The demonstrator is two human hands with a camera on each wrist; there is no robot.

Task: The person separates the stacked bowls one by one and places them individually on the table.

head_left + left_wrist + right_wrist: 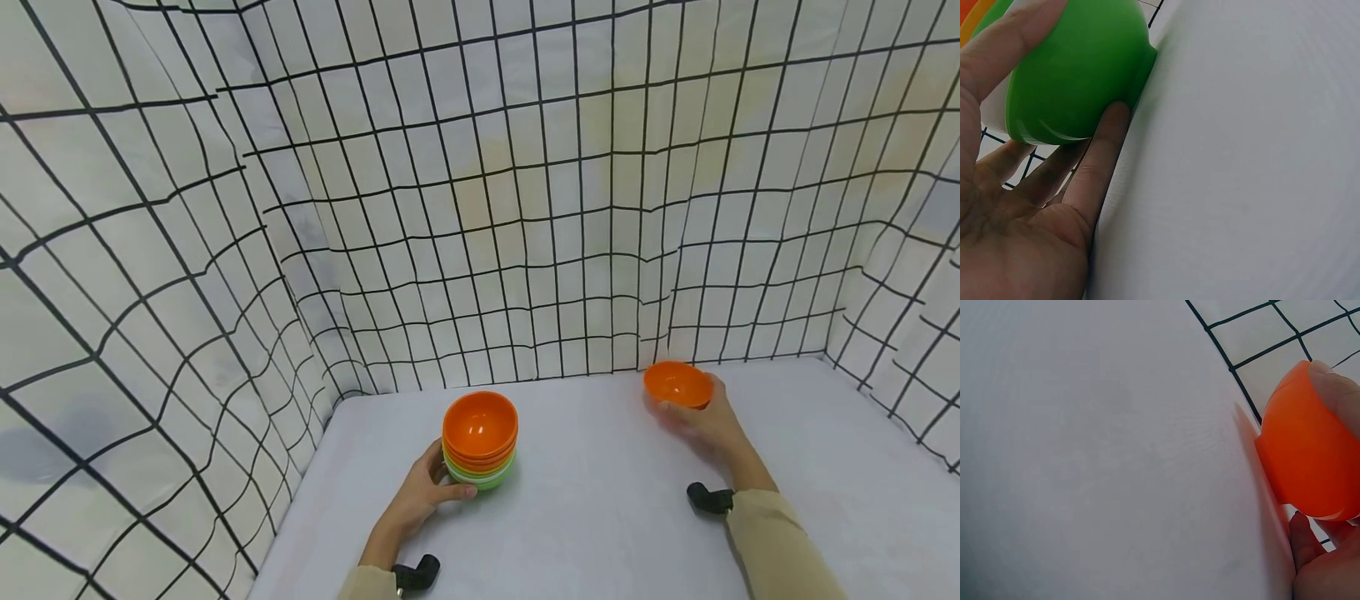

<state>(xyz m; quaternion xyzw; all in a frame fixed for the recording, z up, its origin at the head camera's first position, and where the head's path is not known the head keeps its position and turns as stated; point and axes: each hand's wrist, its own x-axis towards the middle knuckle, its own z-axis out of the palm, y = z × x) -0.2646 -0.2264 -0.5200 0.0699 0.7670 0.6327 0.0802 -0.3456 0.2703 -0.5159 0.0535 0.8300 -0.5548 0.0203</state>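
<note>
A stack of bowls stands on the white table, with an orange bowl (pixel 480 427) on top, a yellow layer under it and a green bowl (pixel 486 482) at the bottom. My left hand (pixel 423 493) holds this stack low on its left and near side. In the left wrist view, fingers (pixel 1091 178) of that hand touch the green bowl (pixel 1079 69) near its base. Farther off to the right, a single orange bowl (pixel 677 383) is gripped by my right hand (pixel 712 421) from its right side. Seen from the right wrist, this orange bowl (pixel 1310 447) is upright, its base close to the tabletop.
White walls with a black grid (pixel 525 208) enclose the table (pixel 585 492) at the back and both sides. The right-hand bowl is close to the back wall. A black wrist device (pixel 708 498) sits at each wrist, next to beige sleeves (pixel 780 542).
</note>
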